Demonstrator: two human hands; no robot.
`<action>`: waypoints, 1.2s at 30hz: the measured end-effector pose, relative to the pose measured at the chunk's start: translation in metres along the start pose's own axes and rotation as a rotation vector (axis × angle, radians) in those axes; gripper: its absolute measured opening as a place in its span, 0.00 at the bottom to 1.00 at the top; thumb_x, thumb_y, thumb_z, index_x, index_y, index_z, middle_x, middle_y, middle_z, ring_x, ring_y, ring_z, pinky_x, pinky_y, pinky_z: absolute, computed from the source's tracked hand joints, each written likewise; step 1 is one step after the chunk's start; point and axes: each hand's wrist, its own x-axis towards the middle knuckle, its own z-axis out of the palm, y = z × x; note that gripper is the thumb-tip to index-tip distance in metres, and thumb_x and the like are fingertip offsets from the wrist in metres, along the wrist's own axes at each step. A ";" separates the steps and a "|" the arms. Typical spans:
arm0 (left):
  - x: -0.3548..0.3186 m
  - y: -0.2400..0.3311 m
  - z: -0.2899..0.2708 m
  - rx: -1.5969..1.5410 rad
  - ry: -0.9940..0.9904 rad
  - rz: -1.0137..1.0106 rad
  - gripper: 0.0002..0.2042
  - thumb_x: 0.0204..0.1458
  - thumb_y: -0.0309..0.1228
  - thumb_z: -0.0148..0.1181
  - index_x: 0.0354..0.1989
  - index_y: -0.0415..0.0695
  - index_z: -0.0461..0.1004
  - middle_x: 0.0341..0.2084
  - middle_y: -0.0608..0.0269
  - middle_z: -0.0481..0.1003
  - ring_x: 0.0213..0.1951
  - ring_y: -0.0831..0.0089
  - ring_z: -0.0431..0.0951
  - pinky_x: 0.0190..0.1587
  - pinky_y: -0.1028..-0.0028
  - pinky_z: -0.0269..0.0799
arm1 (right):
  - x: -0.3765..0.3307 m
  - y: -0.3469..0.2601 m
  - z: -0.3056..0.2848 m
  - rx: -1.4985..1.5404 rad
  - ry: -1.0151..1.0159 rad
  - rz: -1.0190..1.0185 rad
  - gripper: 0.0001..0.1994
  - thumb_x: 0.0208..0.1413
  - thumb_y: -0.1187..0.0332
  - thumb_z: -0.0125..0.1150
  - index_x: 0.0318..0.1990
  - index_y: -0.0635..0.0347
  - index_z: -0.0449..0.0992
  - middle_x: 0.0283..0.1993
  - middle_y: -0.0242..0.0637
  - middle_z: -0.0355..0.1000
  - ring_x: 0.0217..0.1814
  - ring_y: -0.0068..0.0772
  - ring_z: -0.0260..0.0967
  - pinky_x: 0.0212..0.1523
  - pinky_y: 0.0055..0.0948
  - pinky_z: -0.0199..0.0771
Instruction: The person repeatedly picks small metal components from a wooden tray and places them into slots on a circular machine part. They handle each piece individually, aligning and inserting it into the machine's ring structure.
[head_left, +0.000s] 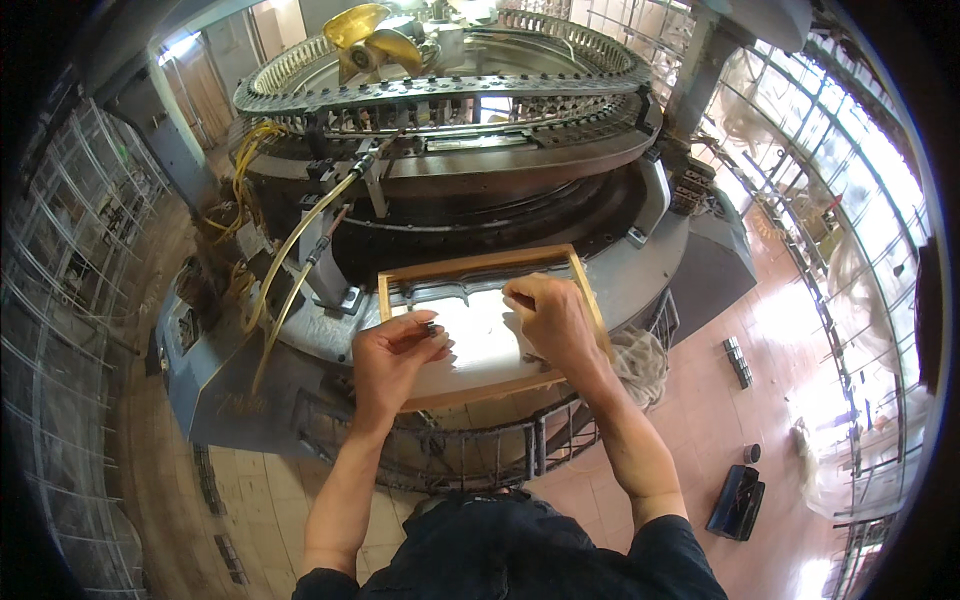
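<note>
dark shirt point(490, 550) behind; left hand point(392, 362) pinching dark piece point(431, 328); right hand point(562, 325), hold unclear, nearer crosswise dark row point(432, 298) beyond.

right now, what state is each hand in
Left hand: closed on a small dark piece.
Right hand: curled over the tray; cannot tell whether it holds anything.

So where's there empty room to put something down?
Inside the wooden tray, the white patch between the left hand and right hand looks bare. So does the floor between the right forearm and the dark blue box. Dark pieces crowd the tray's far side.
</note>
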 end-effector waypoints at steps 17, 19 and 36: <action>-0.003 -0.008 0.019 0.124 -0.142 -0.002 0.09 0.58 0.19 0.69 0.47 0.33 0.84 0.34 0.54 0.86 0.37 0.69 0.88 0.44 0.72 0.88 | -0.025 0.005 -0.048 -0.422 -0.619 -0.026 0.03 0.54 0.74 0.67 0.35 0.64 0.82 0.36 0.47 0.80 0.43 0.47 0.78 0.48 0.43 0.76; -0.003 -0.010 0.020 0.139 -0.137 0.011 0.09 0.57 0.19 0.69 0.47 0.33 0.84 0.34 0.54 0.86 0.37 0.69 0.88 0.44 0.73 0.87 | -0.017 0.013 -0.062 -0.273 -0.660 0.123 0.03 0.55 0.75 0.67 0.36 0.64 0.83 0.37 0.47 0.80 0.42 0.48 0.77 0.48 0.44 0.75; -0.002 -0.013 0.028 0.123 -0.172 -0.019 0.09 0.57 0.18 0.68 0.47 0.33 0.84 0.35 0.53 0.86 0.38 0.70 0.88 0.44 0.73 0.87 | -0.003 0.088 -0.045 -0.387 -0.201 -0.319 0.22 0.35 0.80 0.77 0.43 0.62 0.82 0.39 0.38 0.72 0.43 0.42 0.68 0.43 0.37 0.74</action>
